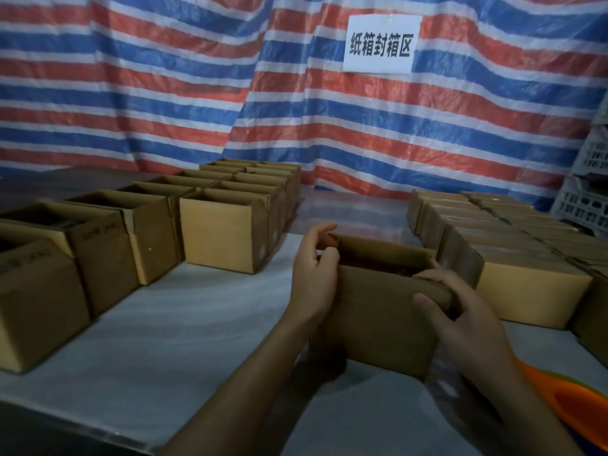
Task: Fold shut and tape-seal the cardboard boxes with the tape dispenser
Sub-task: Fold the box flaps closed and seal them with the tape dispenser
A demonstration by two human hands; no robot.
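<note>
The left hand point(314, 274) and right hand point(460, 311) grip the matte brown rectangular cardboard box point(378, 320), fingers curled over its flaps; beneath them, a smooth white tabletop point(197, 324); beyond the fingertips, crinkled striped tarpaulin point(164, 93).

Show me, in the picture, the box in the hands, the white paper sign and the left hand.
box in the hands point(378, 320): head view, its near cardboard face.
white paper sign point(381, 44): head view, middle of the sheet.
left hand point(312, 274): head view, back of the hand.
</note>
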